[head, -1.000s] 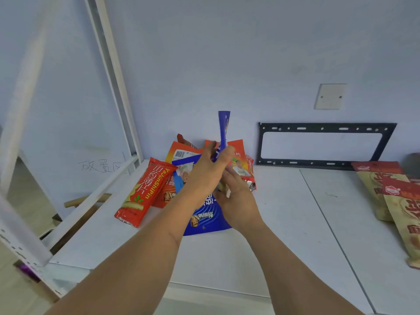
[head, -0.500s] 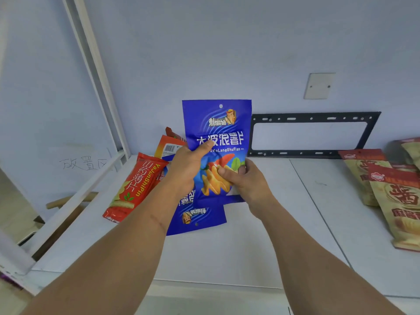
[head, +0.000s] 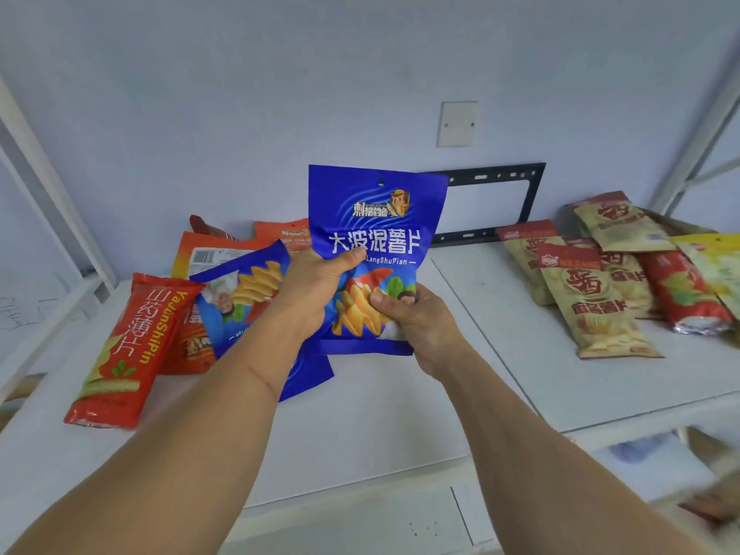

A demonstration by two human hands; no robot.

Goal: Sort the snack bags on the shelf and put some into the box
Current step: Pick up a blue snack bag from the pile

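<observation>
A blue chip bag [head: 376, 234] is held upright above the white shelf [head: 400, 414], front facing the camera. The left hand [head: 310, 292] grips its left edge, the right hand [head: 416, 320] pinches its lower right corner. Red bags [head: 128, 346] lie left, tan bags [head: 592, 302] right

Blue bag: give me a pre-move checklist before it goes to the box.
1. Left hand grips the blue bag: ok.
2. Right hand grips its lower part: ok.
3. Bag lifted off the shelf: ok.
4. Bag upright, front facing the camera: ok.
5. Box in view as the target: not ok, none is visible.
6. Second blue bag left lying in the left pile: ok.
</observation>
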